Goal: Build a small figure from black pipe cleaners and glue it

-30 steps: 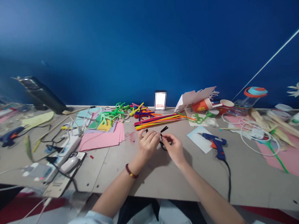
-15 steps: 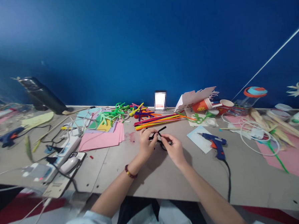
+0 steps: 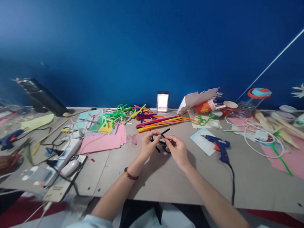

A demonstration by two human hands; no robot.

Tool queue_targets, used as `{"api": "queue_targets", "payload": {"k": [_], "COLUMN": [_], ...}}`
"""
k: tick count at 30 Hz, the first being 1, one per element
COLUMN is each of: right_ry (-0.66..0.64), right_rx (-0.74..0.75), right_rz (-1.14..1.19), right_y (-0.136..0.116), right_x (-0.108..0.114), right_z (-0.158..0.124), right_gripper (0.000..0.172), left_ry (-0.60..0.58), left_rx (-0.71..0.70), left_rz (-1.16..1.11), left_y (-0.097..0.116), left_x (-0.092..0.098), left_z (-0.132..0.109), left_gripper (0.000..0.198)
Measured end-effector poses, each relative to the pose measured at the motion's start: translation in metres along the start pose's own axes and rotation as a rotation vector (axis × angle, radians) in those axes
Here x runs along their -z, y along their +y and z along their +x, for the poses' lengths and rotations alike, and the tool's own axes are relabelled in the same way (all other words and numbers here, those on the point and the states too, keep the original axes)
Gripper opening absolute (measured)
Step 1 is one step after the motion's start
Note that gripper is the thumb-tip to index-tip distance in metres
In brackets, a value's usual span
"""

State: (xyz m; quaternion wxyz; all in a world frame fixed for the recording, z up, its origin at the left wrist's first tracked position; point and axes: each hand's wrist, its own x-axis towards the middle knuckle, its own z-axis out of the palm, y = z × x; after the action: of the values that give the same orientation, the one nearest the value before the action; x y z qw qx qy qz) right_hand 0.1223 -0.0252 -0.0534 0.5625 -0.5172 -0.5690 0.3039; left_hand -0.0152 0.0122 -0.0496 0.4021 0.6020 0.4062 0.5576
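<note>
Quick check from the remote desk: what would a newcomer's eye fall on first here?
Front and centre, the left hand and right hand pinch a black pipe cleaner. Just beyond them lies a bundle of multicoloured pipe cleaners. A blue hot glue gun sits to their right, and pink paper sheets to their left.

Wall: a deep blue painted wall (image 3: 138,43) rises directly behind the table, its surface paler toward the upper left;
Table: a long table (image 3: 258,190) with a matte grey-beige top, its back edge against the wall;
Wall line: a thin white strip (image 3: 274,61) runs diagonally across the wall, above the table's right end;
Floor: a dark red floor covering (image 3: 274,220) shows below the table's front edge, at both ends, though dim and partly cut off;
Light: soft and even over the table, brightest on the wall above the table's left end;
</note>
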Motion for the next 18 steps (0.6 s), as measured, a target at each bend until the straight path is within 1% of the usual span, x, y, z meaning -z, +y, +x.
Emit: {"api": "queue_targets", "payload": {"k": [3,6,8,10,13,18], "right_ry": [0.040,0.074,0.081,0.082,0.085,0.094], "right_rx": [0.061,0.107,0.111,0.109,0.105,0.123], "right_rz": [-0.100,-0.169,-0.176,-0.176,-0.177,-0.181], "right_y": [-0.0014,-0.0035,-0.0044,-0.0048,-0.0054,-0.0082], "right_x": [0.0007,0.0017,0.0022,0.0023,0.0023,0.0022], "right_z": [-0.0003,-0.0006,-0.0008,-0.0010,-0.0014,-0.0021], "right_gripper": [0.017,0.016,0.015,0.015,0.014,0.015], "left_ry": [0.051,0.099,0.144,0.175,0.161,0.081], "left_rx": [-0.168,-0.403,-0.544,-0.643,-0.704,-0.737], "left_rz": [0.230,0.473,0.568,0.616,0.654,0.711], "left_y": [0.0036,0.0044,0.0035,0.0030,0.0038,0.0013], "left_x": [0.0010,-0.0002,-0.0016,-0.0027,-0.0024,0.0039], "left_z": [-0.0027,-0.0048,-0.0051,-0.0050,-0.0051,-0.0079], "left_gripper": [0.007,0.006,0.008,0.010,0.012,0.014]}}
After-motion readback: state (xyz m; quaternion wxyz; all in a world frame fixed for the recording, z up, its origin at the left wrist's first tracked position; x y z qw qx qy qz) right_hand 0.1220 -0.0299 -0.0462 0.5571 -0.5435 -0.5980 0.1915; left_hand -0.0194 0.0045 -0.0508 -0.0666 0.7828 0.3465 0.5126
